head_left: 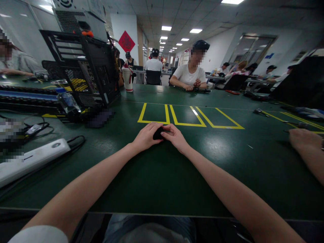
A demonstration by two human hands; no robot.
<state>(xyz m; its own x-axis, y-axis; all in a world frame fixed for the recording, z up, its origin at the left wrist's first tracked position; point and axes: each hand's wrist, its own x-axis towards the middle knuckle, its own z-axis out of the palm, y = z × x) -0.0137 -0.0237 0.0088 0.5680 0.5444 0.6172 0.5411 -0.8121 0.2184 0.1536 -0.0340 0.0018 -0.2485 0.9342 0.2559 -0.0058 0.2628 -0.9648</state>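
Observation:
A small black, rounded object (158, 133) sits between my two hands over the green table, just in front of the yellow tape boxes. My left hand (146, 136) wraps its left side with the fingers over the top and the thumb below. From the other side, my right hand (175, 136) grips its right edge between thumb and curled fingers. The fingertips of both hands nearly meet at the top. Most of the object is covered, so its exact kind does not show.
Yellow tape outlines (172, 123) mark the green tabletop (162, 182). To the left stand an open black computer case (88, 67), a plastic bottle (68, 100) and a white power strip (35, 158). Behind is a paper cup (128, 79). Another person's hand (305, 140) reaches in at right.

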